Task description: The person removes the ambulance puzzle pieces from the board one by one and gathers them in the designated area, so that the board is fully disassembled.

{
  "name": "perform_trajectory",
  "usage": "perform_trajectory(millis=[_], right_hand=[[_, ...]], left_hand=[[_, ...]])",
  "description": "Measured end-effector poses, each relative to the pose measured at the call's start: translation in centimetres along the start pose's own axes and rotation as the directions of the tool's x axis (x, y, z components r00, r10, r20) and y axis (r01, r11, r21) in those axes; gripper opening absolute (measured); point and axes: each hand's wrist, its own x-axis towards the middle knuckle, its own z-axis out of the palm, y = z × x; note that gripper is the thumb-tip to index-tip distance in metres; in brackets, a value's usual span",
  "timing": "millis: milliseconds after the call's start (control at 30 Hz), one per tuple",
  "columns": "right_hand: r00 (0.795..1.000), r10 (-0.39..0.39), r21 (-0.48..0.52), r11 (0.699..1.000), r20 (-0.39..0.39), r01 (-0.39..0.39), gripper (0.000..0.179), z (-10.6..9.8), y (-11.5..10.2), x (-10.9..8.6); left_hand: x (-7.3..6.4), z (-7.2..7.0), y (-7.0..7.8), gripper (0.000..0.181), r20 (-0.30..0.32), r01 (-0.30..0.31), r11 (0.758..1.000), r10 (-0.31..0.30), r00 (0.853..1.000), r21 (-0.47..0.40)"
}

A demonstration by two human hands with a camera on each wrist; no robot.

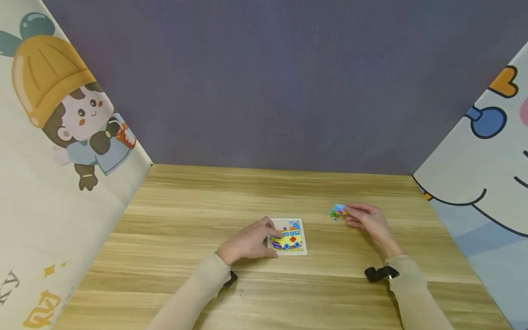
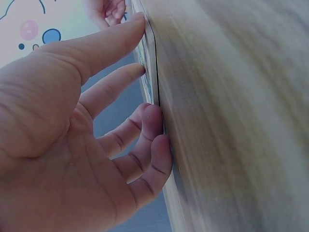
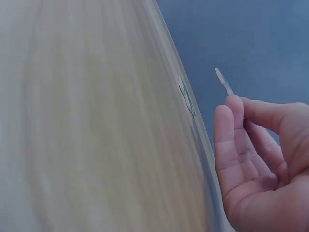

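Observation:
A small jigsaw puzzle board (image 1: 305, 250) with a pale frame and a yellow ambulance picture lies on the table. My left hand (image 1: 249, 240) holds its left side, the thumb at the near corner and a finger on the picture. At the board's upper left a pale patch shows without print. To the right, my right hand (image 1: 369, 222) pinches a puzzle piece (image 3: 223, 81) between thumb and fingers, raised off the table. Another puzzle piece (image 3: 187, 98), partly green, lies flat on the tabletop just beyond the fingertips in the right wrist view.
The wood-grain table (image 1: 181, 206) meets a dark grey wall panel (image 1: 268, 82) at the back. Printed cartoon panels stand at the left (image 1: 37, 220) and right (image 1: 495, 183). A black strap with a camera (image 1: 377, 274) sits at the right wrist.

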Motion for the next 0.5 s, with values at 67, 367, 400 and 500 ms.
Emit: perform_trajectory(millis=[67,367,400,500], right_hand=[[1.0,0.003,-0.023,1.0,-0.019,-0.003,0.01,-0.4,0.0,-0.1],[0.996,0.008,-0.163,0.986,-0.086,-0.022,0.047,-2.0,0.3,-0.1],[0.996,0.011,-0.19,0.981,-0.093,-0.029,0.053,-2.2,0.3,-0.1],[0.993,0.011,-0.258,0.965,-0.115,-0.041,0.057,-2.4,0.5,-0.1]], left_hand=[[0.0,0.0,0.0,0.057,0.001,0.002,1.0,-0.002,1.0,-0.002],[0.0,0.1,0.0,0.058,-0.003,-0.004,1.0,0.004,1.0,0.005],[0.0,0.1,0.0,0.058,-0.003,-0.004,1.0,0.004,1.0,0.004],[0.0,0.2,-0.1,0.058,-0.005,-0.004,1.0,0.004,1.0,0.003]])
